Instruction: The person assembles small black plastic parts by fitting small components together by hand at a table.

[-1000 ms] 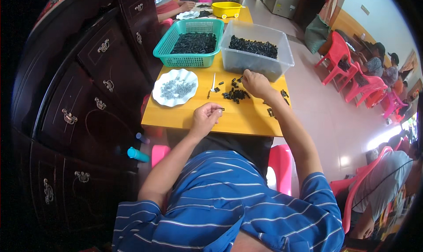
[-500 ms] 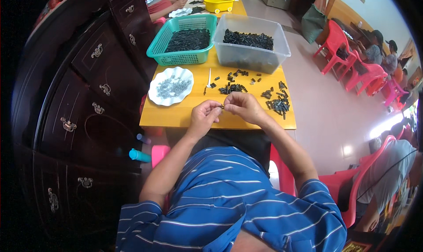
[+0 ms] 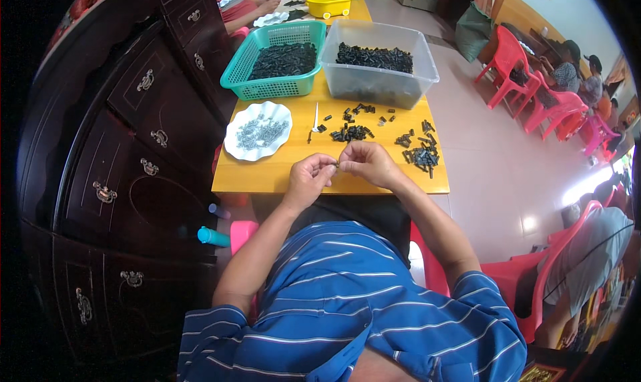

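Resting between the fingertips of the left hand (image 3: 308, 179) and the right hand (image 3: 371, 165), one small dark part (image 3: 336, 165) is pinched from both sides. It can be judged light, stiff and perhaps slippery, best gripped near its ends. Beyond the fingers, one green basket (image 3: 284, 87) and one clear tub (image 3: 374, 93) are seen; to their forward left, one white plate (image 3: 250, 154); ahead and rightward, black pieces (image 3: 352, 134), too many to be counted.
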`<move>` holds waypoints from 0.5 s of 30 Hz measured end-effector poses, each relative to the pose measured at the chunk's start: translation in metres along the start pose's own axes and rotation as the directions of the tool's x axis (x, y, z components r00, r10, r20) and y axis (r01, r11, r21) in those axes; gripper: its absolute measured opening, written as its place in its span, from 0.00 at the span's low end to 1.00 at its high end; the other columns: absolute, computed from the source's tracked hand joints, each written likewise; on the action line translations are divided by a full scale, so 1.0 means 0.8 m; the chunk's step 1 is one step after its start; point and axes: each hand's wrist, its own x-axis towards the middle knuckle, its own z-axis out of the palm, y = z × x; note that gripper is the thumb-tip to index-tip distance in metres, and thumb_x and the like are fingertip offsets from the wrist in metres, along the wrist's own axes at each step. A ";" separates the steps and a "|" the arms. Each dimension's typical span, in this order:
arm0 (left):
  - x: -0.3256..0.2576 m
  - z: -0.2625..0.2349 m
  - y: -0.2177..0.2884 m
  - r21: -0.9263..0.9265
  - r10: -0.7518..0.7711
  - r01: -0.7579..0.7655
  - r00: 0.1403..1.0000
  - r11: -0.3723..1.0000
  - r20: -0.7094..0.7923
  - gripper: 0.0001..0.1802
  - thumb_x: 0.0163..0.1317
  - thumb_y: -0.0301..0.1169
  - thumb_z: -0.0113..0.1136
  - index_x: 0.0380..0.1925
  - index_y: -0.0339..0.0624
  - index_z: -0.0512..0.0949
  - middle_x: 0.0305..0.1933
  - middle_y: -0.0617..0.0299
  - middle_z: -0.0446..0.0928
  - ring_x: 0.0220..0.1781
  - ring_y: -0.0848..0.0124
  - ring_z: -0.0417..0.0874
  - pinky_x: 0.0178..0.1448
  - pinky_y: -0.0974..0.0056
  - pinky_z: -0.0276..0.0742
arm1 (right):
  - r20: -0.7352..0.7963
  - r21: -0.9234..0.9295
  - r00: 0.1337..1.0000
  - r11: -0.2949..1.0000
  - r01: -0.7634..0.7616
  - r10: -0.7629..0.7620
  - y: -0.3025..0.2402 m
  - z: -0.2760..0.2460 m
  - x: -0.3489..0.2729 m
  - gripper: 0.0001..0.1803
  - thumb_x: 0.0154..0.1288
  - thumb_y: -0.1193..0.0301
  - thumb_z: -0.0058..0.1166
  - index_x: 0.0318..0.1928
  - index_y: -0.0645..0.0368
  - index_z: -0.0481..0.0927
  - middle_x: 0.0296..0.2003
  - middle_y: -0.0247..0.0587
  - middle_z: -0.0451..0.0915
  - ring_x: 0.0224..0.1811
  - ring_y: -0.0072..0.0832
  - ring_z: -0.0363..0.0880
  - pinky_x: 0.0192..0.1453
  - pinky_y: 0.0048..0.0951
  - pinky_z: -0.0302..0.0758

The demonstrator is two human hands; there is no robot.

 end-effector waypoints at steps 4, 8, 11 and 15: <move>-0.002 0.001 -0.002 0.155 0.053 -0.054 0.999 0.986 0.012 0.06 0.70 0.25 0.58 0.42 0.35 0.81 0.32 0.65 0.81 0.28 0.82 0.78 0.33 0.76 0.76 | 0.019 -0.046 0.999 0.998 0.035 -0.034 -0.004 -0.001 -0.003 0.05 0.64 0.74 0.65 0.36 0.62 0.83 0.28 0.29 0.82 0.30 0.16 0.77 0.36 0.21 0.75; -0.002 -0.001 0.005 0.105 -0.075 0.074 0.997 0.992 0.011 0.07 0.70 0.27 0.57 0.42 0.35 0.80 0.32 0.64 0.81 0.28 0.81 0.79 0.33 0.76 0.76 | -0.027 -0.333 0.998 0.942 0.047 -0.060 -0.034 0.006 -0.010 0.05 0.62 0.74 0.66 0.35 0.61 0.83 0.27 0.34 0.83 0.28 0.18 0.78 0.35 0.24 0.76; -0.001 -0.008 0.001 0.040 -0.133 0.132 0.990 0.990 0.039 0.08 0.71 0.28 0.57 0.41 0.35 0.80 0.31 0.64 0.81 0.28 0.81 0.79 0.32 0.76 0.76 | -0.035 -0.408 0.994 0.909 0.081 -0.105 -0.043 0.010 -0.012 0.05 0.60 0.74 0.67 0.35 0.60 0.84 0.27 0.41 0.84 0.27 0.25 0.82 0.34 0.28 0.77; 0.000 -0.006 0.002 0.057 -0.110 0.107 0.993 0.993 0.050 0.08 0.71 0.29 0.57 0.41 0.35 0.80 0.31 0.64 0.81 0.27 0.81 0.78 0.32 0.75 0.76 | 0.003 -0.520 0.972 0.830 0.204 -0.237 -0.042 0.010 -0.013 0.05 0.58 0.72 0.66 0.35 0.58 0.84 0.28 0.44 0.85 0.31 0.38 0.86 0.36 0.35 0.80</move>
